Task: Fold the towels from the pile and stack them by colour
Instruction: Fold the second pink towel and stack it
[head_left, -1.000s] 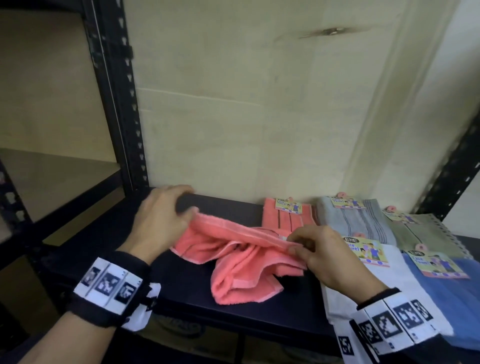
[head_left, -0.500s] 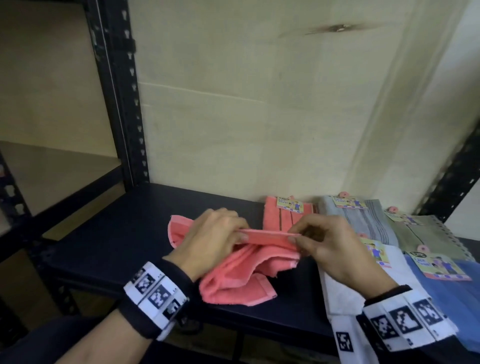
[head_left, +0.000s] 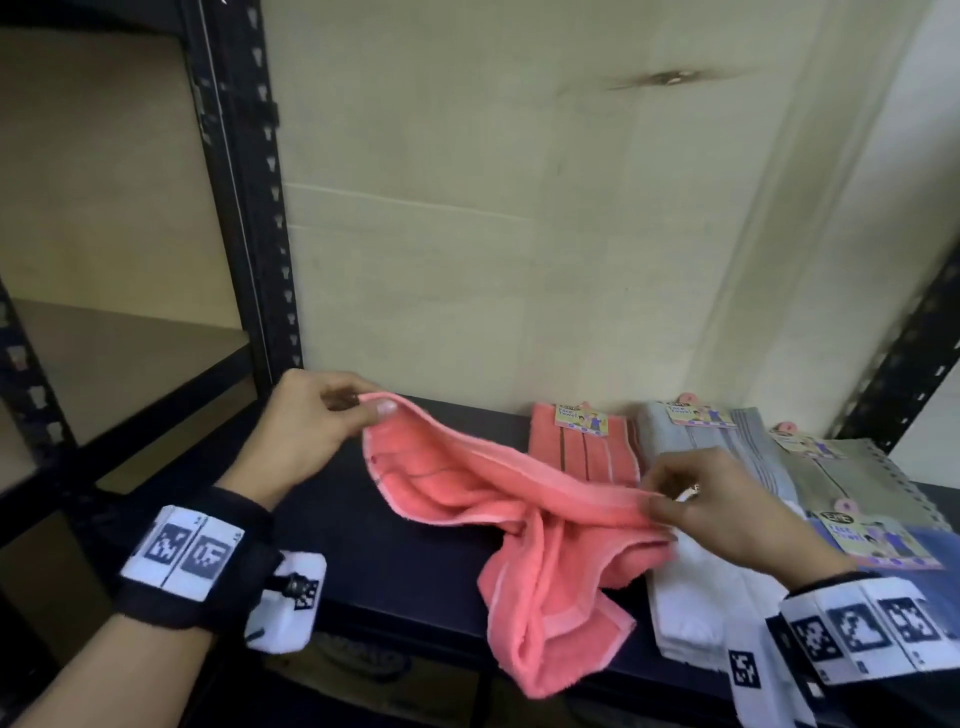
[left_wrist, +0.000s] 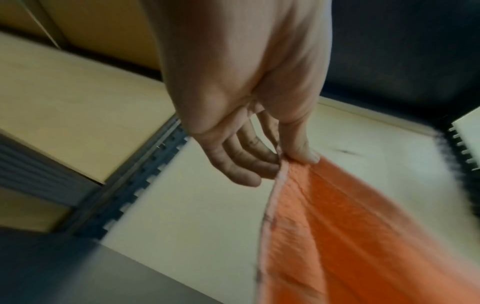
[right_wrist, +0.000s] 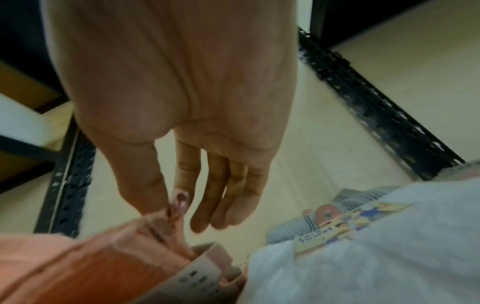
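Observation:
A loose pink towel (head_left: 545, 525) hangs stretched between my hands over the black shelf (head_left: 395, 566). My left hand (head_left: 311, 426) pinches its left corner between thumb and fingers; the left wrist view shows that pinch on the pink towel (left_wrist: 337, 226) by my left hand (left_wrist: 280, 160). My right hand (head_left: 691, 499) pinches the right end of the same hem, seen close as my right hand (right_wrist: 174, 205) on the pink towel (right_wrist: 91, 263). The towel's lower part sags over the shelf's front edge. A folded pink towel (head_left: 582, 452) lies behind it.
Folded grey (head_left: 706, 441), green (head_left: 852, 478), white (head_left: 711, 603) and blue (head_left: 935, 540) towels with paper labels lie in a row at the right. Black slotted uprights (head_left: 244, 208) stand left and right. A pale board wall (head_left: 519, 208) closes the back.
My left hand slid left along the hem, away from the right hand, and the pink towel's top edge is now drawn out wide. The right hand stayed near the folded stacks.

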